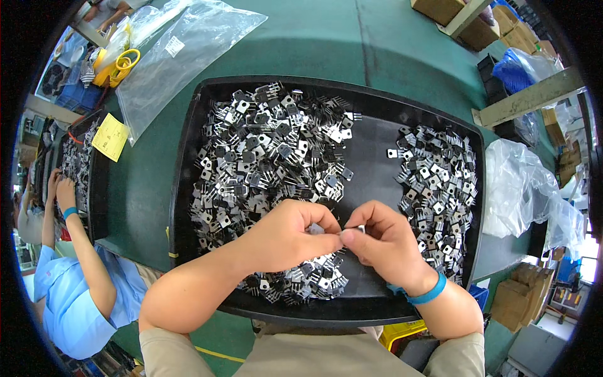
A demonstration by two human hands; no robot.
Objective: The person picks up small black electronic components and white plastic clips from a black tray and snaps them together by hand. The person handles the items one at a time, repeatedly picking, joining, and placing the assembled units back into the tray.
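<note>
Over a black tray, my left hand and my right hand meet fingertip to fingertip. Both pinch at one small transistor; a silvery bit of it shows by the right fingers, and the rest is hidden. A blue band circles my right wrist. Under and beyond the left hand spreads a big heap of loose three-legged transistors, black and silver. A smaller heap of transistors lies along the tray's right side, with a bare strip of tray between the heaps.
The tray stands on a green table. Clear plastic bags lie at the back left, another bag at the right. A yellow note hangs on a second tray, where a co-worker's hands rest. Metal posts rise at right.
</note>
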